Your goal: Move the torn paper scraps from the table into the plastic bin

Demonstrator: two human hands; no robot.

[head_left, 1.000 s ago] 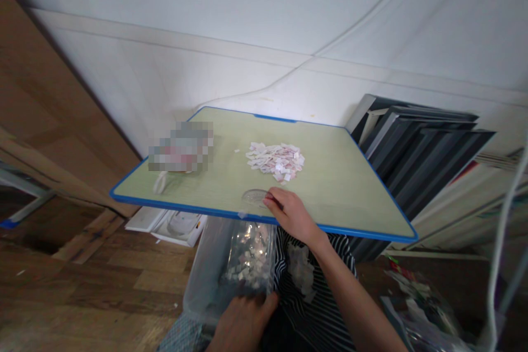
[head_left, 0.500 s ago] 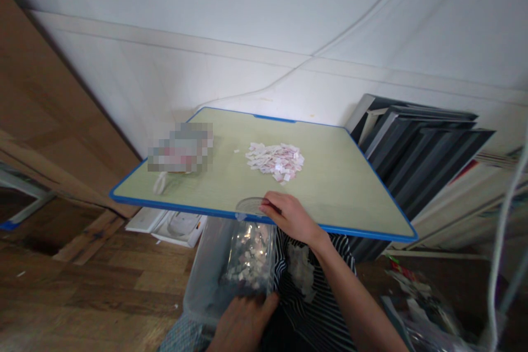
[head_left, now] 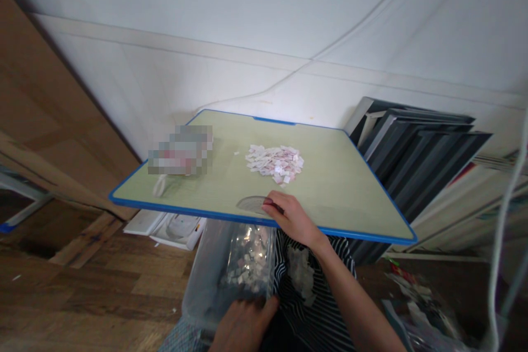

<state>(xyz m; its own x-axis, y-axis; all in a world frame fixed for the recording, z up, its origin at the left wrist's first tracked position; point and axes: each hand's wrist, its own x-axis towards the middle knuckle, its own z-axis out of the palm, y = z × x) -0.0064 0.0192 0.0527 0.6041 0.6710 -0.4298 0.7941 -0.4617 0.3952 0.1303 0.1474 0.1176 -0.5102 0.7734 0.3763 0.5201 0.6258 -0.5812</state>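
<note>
My right hand [head_left: 286,214] is closed on a clear, half-round protractor [head_left: 251,204], which rests on the table [head_left: 342,192] at its front edge. Beyond the hand lies a heap of small white and pink paper-like pieces [head_left: 275,162], with one stray piece to its left. Below the edge, a translucent plastic bin [head_left: 202,278] stands near my lap. Inside it is a clear bag [head_left: 249,264] with many small pieces. My left hand [head_left: 243,322] grips the near right rim of the bin, its fingertips partly hidden.
A blurred-out item [head_left: 181,151] with a white loop sits at the table's left. Dark flat panels [head_left: 416,148] lean on the wall at right. A cardboard box [head_left: 61,104] stands left, and an open white box [head_left: 177,228] lies on the floor. A white cable [head_left: 505,220] hangs at right.
A small piece at the table's front edge beside the protractor is no longer there. The protractor now lies a little farther in on the tabletop. My left hand stays on the bin.
</note>
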